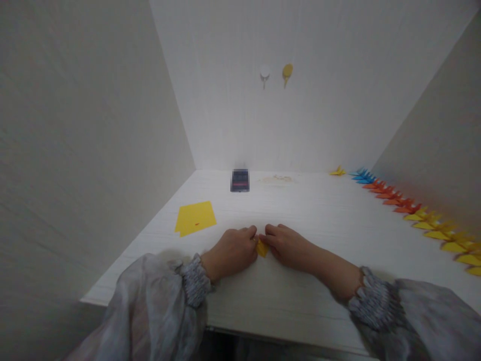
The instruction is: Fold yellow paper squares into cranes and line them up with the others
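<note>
My left hand (233,250) and my right hand (287,245) rest on the white table (308,215), fingertips meeting near the front middle. Between them lies a small folded piece of yellow paper (262,248); both hands pinch it with curled fingers, and most of it is hidden under them. A stack of flat yellow paper sheets (195,218) lies to the left of my left hand, untouched.
A row of folded paper shapes, blue (361,176), orange (391,196) and yellow (447,235), runs along the right wall. A dark small box (240,180) stands at the back. Two hooks (276,74) hang on the rear wall. Walls close in left and right.
</note>
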Demonstrator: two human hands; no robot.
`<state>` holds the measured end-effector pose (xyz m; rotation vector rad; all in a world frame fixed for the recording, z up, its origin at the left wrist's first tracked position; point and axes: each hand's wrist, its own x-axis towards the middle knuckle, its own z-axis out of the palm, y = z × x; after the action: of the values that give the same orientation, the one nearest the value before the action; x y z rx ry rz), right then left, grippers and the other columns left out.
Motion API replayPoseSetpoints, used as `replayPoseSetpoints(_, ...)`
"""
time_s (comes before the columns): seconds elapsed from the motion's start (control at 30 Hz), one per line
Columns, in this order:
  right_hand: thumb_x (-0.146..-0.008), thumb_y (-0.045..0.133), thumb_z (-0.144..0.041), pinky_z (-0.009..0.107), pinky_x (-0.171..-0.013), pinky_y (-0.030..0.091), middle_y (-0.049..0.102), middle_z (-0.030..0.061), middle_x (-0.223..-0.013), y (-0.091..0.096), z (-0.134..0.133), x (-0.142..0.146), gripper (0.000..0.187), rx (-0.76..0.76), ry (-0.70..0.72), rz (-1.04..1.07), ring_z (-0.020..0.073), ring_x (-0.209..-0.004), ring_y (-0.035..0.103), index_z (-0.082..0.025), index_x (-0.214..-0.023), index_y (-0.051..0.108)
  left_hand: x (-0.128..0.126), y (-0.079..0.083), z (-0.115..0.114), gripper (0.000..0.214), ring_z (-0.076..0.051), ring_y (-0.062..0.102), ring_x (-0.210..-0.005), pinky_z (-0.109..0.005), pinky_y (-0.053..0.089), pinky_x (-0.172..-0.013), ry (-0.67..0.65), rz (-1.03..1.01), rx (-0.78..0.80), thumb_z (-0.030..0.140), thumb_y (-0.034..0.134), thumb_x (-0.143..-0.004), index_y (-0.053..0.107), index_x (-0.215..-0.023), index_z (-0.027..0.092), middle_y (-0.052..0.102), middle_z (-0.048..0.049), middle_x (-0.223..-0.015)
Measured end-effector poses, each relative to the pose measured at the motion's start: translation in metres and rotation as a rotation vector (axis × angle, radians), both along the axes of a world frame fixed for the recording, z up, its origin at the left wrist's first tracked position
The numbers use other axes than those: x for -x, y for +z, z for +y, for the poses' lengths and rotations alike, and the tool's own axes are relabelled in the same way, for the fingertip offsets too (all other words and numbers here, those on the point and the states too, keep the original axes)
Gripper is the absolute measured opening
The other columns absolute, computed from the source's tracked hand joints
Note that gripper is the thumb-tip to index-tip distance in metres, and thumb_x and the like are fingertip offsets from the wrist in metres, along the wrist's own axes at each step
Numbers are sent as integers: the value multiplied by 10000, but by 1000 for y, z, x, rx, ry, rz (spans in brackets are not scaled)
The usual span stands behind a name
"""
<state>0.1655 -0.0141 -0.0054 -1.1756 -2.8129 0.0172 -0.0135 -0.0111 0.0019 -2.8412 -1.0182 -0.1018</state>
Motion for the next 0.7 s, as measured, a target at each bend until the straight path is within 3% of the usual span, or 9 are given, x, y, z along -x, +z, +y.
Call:
replayPoseSetpoints(0.3,-802,404,-93,272,-695,377,531,84,-859,-2,-1,-3,229,13,-26,43,158,-742,482,-124,-966,560,4,0,-2,297,-149,531,-674,-278,433,-579,65,-65,36,208,278,-841,560,-854,115,532,-86,-855)
replayPoseSetpoints(0.47,-834,376,-136,279,-650,353,532,78,-841,-4,1,-3,306,-58,53,-13,161,-711,479,-158,-1116,494,7,-1,1,288,-148,525,-680,-274,439,-585,46,-77,63,247,301,-837,565,-892,147,523,-65,-890)
replayPoseSetpoints(0.7,-842,379,-158,296,-649,352,543,75,-802,-6,3,-2,262,-123,67,-95,160,-668,492,-127,-1063,517,6,-1,0,317,-155,517,-689,-280,433,-579,65,-71,53,243,269,-850,559,-893,123,522,-78,-868)
